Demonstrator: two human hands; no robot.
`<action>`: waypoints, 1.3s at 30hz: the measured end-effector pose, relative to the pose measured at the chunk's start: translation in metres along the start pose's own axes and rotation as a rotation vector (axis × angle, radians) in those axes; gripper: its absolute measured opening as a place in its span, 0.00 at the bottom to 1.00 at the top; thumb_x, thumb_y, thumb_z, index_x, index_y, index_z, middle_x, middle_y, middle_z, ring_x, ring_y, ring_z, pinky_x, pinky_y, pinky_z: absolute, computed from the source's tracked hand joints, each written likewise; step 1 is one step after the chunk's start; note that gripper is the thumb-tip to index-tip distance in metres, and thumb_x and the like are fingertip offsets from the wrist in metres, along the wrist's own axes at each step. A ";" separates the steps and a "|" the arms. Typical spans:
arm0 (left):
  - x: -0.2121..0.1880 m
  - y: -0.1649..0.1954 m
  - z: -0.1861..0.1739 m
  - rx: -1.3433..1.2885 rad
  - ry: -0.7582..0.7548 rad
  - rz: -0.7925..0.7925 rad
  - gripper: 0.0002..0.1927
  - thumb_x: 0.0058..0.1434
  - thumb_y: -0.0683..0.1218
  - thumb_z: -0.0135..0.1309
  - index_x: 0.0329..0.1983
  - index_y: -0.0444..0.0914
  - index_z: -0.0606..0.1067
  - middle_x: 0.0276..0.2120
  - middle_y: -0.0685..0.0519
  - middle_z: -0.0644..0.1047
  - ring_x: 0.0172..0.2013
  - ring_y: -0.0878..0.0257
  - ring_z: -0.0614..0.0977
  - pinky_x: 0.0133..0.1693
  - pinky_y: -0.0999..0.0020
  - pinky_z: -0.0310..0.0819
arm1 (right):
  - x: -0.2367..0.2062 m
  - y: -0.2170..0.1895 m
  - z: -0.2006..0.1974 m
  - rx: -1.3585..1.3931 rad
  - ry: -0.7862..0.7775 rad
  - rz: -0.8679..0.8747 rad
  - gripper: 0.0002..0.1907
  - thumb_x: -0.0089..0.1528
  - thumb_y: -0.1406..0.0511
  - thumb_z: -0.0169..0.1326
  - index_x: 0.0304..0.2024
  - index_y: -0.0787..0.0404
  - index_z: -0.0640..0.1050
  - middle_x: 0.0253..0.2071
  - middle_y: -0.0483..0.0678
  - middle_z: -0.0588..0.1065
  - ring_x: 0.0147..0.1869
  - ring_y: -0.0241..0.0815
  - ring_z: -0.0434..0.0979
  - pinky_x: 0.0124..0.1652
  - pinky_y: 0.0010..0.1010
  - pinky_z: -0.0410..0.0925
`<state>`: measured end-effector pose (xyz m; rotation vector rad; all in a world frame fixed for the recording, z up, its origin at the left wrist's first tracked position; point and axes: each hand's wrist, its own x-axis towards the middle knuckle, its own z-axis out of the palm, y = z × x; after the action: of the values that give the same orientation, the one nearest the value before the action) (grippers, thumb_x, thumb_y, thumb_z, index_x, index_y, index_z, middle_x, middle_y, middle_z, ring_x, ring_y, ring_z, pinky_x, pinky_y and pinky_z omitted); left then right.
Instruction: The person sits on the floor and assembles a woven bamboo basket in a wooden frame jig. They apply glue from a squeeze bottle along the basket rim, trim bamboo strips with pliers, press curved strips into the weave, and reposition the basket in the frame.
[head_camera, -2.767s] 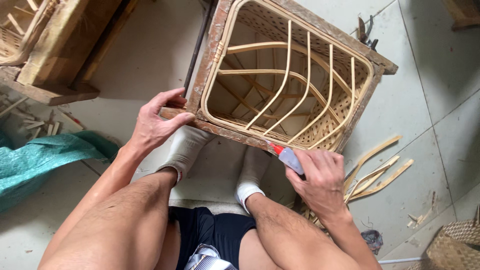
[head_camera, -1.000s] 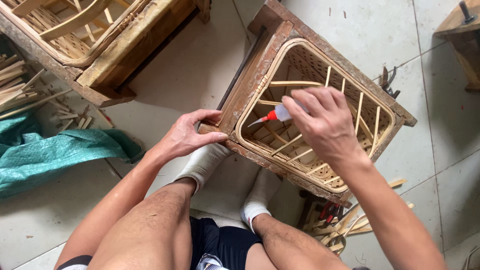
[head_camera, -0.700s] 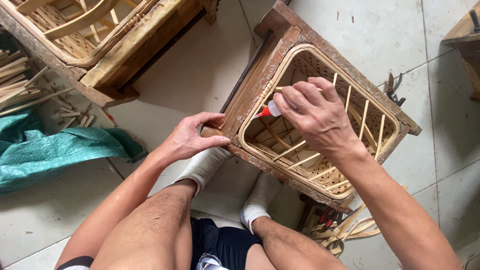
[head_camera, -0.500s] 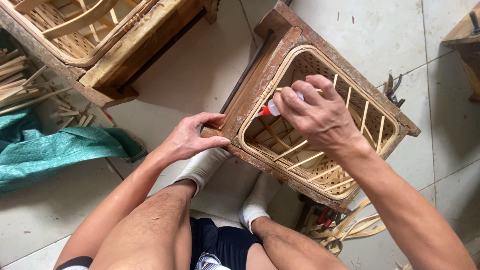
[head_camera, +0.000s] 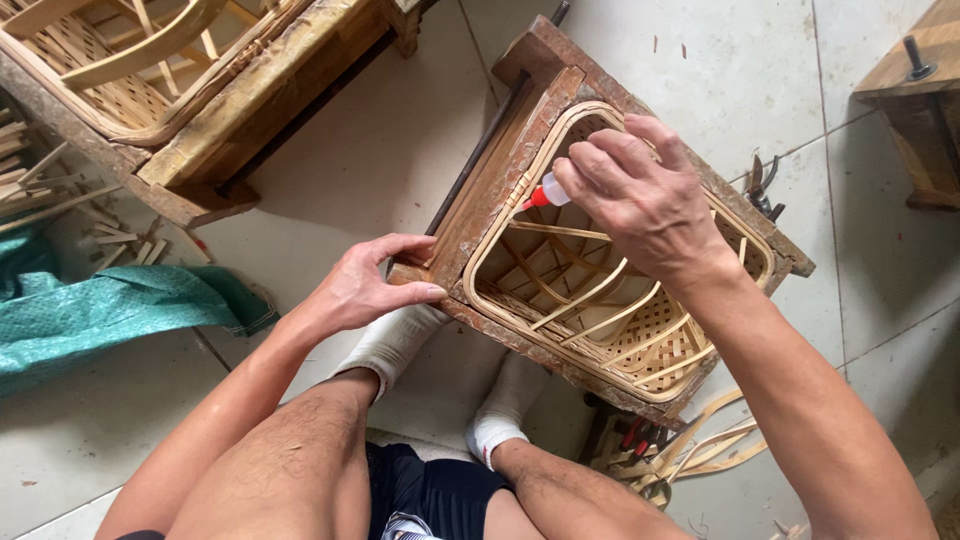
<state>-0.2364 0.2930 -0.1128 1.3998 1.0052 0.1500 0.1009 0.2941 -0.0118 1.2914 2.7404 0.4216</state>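
A worn wooden mould frame lies on the tiled floor, with a woven bamboo basket seated inside it. My left hand grips the frame's near left corner, thumb on top. My right hand hovers over the basket's left rim, closed around a small white glue bottle. The bottle's red nozzle touches the bamboo rim strip by the frame's left side. My white-socked feet press against the frame's near edge.
A second wooden mould with a basket stands at the upper left. A green woven sack lies on the left. Loose bamboo strips and red-handled pliers lie under the frame's right corner. Cutters lie at the right; a wooden block stands at far right.
My right hand lifted the glue bottle from beside my knee up over the basket and slid it left until the nozzle reached the rim. The left hand kept its hold on the frame corner.
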 end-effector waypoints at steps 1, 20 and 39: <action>0.000 0.000 0.000 -0.007 0.001 -0.002 0.36 0.48 0.58 0.69 0.59 0.38 0.77 0.49 0.47 0.83 0.52 0.57 0.83 0.56 0.62 0.74 | 0.000 0.001 0.001 -0.006 -0.007 -0.007 0.12 0.69 0.64 0.57 0.55 0.49 0.80 0.51 0.38 0.77 0.59 0.35 0.76 0.71 0.35 0.58; 0.006 0.007 -0.005 0.043 -0.032 -0.039 0.39 0.46 0.59 0.70 0.60 0.40 0.76 0.54 0.46 0.80 0.56 0.55 0.80 0.58 0.59 0.71 | -0.004 0.042 0.026 -0.069 0.000 -0.030 0.13 0.69 0.65 0.63 0.55 0.47 0.79 0.53 0.39 0.79 0.59 0.35 0.76 0.74 0.38 0.54; 0.007 0.018 -0.007 0.046 -0.048 -0.072 0.39 0.46 0.59 0.70 0.61 0.42 0.76 0.56 0.49 0.80 0.57 0.57 0.80 0.59 0.60 0.71 | -0.004 0.084 0.033 -0.078 0.012 0.010 0.06 0.73 0.66 0.61 0.51 0.47 0.82 0.49 0.37 0.78 0.59 0.34 0.77 0.76 0.40 0.54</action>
<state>-0.2286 0.3070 -0.0994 1.4005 1.0231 0.0401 0.1724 0.3487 -0.0197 1.2889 2.6990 0.5326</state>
